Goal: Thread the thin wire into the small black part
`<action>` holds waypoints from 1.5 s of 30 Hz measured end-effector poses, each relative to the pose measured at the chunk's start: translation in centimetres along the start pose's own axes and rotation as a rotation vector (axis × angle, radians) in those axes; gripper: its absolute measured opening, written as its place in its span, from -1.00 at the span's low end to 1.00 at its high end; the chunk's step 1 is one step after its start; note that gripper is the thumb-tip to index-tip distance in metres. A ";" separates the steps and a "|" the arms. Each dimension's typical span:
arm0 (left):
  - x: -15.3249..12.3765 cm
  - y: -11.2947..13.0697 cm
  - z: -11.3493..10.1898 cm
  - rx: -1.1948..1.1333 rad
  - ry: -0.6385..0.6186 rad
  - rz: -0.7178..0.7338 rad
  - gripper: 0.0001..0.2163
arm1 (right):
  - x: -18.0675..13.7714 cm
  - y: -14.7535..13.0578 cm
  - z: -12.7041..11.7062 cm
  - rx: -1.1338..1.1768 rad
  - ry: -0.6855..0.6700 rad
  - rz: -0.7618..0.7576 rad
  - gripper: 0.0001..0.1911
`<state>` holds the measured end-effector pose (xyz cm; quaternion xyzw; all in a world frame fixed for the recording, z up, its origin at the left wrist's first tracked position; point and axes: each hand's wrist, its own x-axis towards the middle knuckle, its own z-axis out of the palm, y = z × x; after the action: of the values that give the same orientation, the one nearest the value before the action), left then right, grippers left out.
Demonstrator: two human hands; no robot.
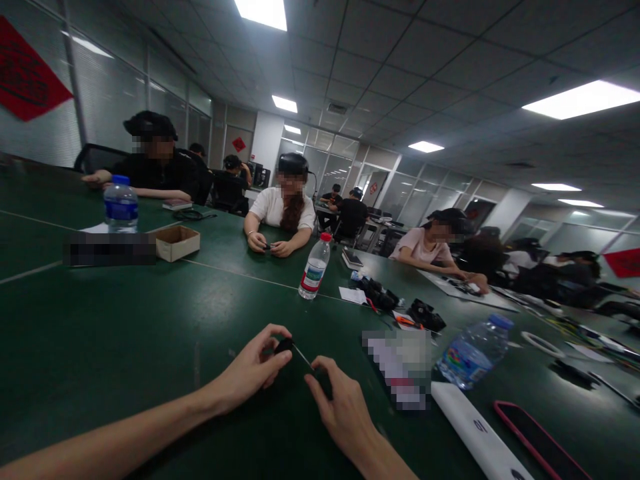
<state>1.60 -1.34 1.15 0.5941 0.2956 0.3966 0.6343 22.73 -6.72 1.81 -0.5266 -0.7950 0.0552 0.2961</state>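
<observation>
Over the green table, my left hand [265,360] is closed, pinching a small black part [285,345] between thumb and fingers. A thin metal rod [303,357], like a small screwdriver's shaft, slants down from that part to my right hand [343,403]. The fingertips of my right hand are pinched at the rod's lower end. Its handle, if there is one, is hidden by the fingers, and the exact kind of black part is too small to tell.
A water bottle with a red cap [315,267] stands ahead. To the right are a tilted blue-capped bottle [475,353], a white case [475,427], a pink-edged phone [540,440] and black parts [377,293]. A small open box [177,244] sits left. Several people work around.
</observation>
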 end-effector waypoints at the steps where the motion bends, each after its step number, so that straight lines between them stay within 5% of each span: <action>1: 0.0 0.0 0.0 -0.001 0.001 -0.003 -0.62 | 0.0 0.0 0.0 0.012 -0.002 -0.003 -0.74; 28: 0.6 -0.6 -0.2 -0.067 0.010 -0.078 -0.60 | -0.3 0.8 0.5 -0.074 0.047 -0.128 -0.84; 45: 0.8 -1.0 -0.3 -0.111 0.007 -0.091 -0.59 | -0.3 0.6 0.6 0.021 -0.004 -0.026 -0.85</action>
<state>1.96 -0.47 0.17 0.5426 0.3022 0.3850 0.6826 22.93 -6.55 0.96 -0.5129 -0.8019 0.0605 0.3005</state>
